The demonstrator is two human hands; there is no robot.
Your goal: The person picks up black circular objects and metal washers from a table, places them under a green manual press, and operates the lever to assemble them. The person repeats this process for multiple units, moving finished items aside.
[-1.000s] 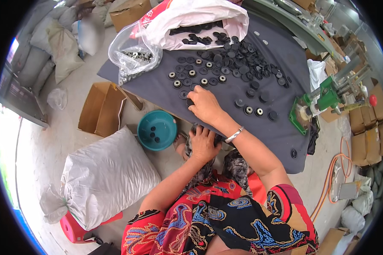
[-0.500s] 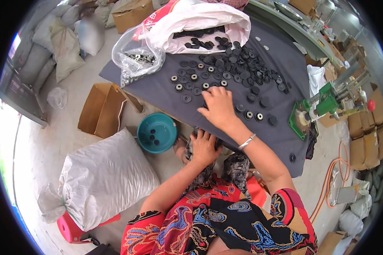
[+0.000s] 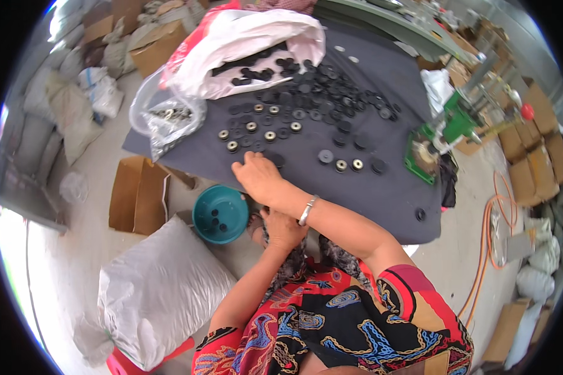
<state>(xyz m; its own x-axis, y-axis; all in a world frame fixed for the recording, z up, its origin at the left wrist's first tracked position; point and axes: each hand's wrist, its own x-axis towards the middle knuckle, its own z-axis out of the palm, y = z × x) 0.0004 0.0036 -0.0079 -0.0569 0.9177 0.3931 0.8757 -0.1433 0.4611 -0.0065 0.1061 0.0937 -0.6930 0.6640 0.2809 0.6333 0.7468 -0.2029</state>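
My right hand (image 3: 258,177) reaches over the front left edge of the grey-covered table (image 3: 331,200), fingers bent down and thumb drawn in. Its fingertips cover the spot at the near end of several laid-out black discs (image 3: 283,133); anything between them is hidden. A dark round piece (image 3: 275,160) sits right beside the fingers. Some discs carry metal-centred rings (image 3: 269,135). Below the table edge, my left hand (image 3: 286,230) rests at my knee with its fingers apart, partly covered by my right wrist, and seems to hold nothing.
A heap of black discs (image 3: 331,94) spills from a white sack (image 3: 250,37). Beside it lies a clear bag of metal parts (image 3: 169,119). A green hand press (image 3: 428,147) stands at the right. A teal basin (image 3: 220,214), cardboard box (image 3: 131,197) and full white sack (image 3: 162,287) are at the left.
My right hand has moved left across the laid-out discs, uncovering the dark round piece beside it. My left hand stays at my knee. The whole view has shifted.
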